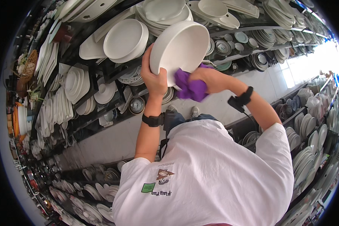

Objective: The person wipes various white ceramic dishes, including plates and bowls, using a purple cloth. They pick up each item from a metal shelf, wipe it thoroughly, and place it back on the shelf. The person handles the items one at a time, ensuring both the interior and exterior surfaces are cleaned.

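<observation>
A large white ceramic bowl [183, 48] is tilted on its side in front of the shelves, its inside turned to the right. My left hand [155, 75] grips its left side, with the thumb over the rim and the fingers behind the outer wall. In my right hand [207, 79] is a crumpled purple cloth [192, 86], slightly blurred, which lies against the lower edge of the bowl. Just left of the bowl, a round white dish [125, 39] rests on another on the shelf. Behind the bowl stands a stack of white plates [163, 12].
Dark shelves packed with plates [76, 84] and small bowls [238, 46] run along the far side. More shelved plates [305, 161] stand behind me at the right. A pale tiled floor [110, 144] forms the aisle under me. A wicker basket [29, 66] is at far left.
</observation>
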`<state>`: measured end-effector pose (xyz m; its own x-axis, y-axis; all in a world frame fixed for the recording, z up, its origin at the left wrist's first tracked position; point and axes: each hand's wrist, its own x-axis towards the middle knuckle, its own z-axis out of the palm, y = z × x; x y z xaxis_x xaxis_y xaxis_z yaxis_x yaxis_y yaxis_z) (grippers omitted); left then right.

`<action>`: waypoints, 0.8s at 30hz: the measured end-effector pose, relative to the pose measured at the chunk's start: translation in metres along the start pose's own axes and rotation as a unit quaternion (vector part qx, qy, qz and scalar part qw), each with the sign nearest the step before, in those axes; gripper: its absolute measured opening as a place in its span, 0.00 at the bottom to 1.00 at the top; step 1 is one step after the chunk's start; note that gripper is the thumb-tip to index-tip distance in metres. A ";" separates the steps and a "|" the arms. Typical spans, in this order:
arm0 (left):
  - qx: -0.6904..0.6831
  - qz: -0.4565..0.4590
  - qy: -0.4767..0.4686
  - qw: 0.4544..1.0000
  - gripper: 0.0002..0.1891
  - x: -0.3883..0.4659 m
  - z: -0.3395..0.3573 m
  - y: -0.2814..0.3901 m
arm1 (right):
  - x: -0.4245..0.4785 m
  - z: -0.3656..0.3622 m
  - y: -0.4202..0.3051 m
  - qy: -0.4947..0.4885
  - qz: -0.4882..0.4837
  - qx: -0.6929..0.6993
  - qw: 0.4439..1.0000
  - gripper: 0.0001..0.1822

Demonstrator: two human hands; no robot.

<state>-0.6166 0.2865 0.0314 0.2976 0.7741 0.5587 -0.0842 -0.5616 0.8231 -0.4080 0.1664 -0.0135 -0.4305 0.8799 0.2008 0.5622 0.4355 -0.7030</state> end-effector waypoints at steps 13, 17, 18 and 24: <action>-0.048 -0.091 0.068 0.992 0.39 -0.013 -0.004 0.000 | 0.009 -0.038 -0.054 0.380 0.169 -0.232 0.880 0.38; -0.041 -0.088 0.068 0.993 0.38 -0.026 0.003 0.003 | 0.065 0.020 -0.025 0.413 0.189 -0.118 0.883 0.37; -0.032 -0.081 0.076 0.993 0.37 -0.027 0.002 0.003 | 0.067 0.033 -0.023 0.393 0.186 -0.052 0.899 0.36; -0.232 -0.238 0.160 0.930 0.36 -0.040 -0.033 -0.005 | 0.047 0.042 -0.052 0.166 0.102 0.111 0.974 0.32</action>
<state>-0.6593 0.2680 0.0087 0.1145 0.9915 0.0616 -0.4379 -0.0053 0.8990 -0.4876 0.1775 0.0036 -0.0524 0.9730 0.2250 0.4294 0.2253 -0.8746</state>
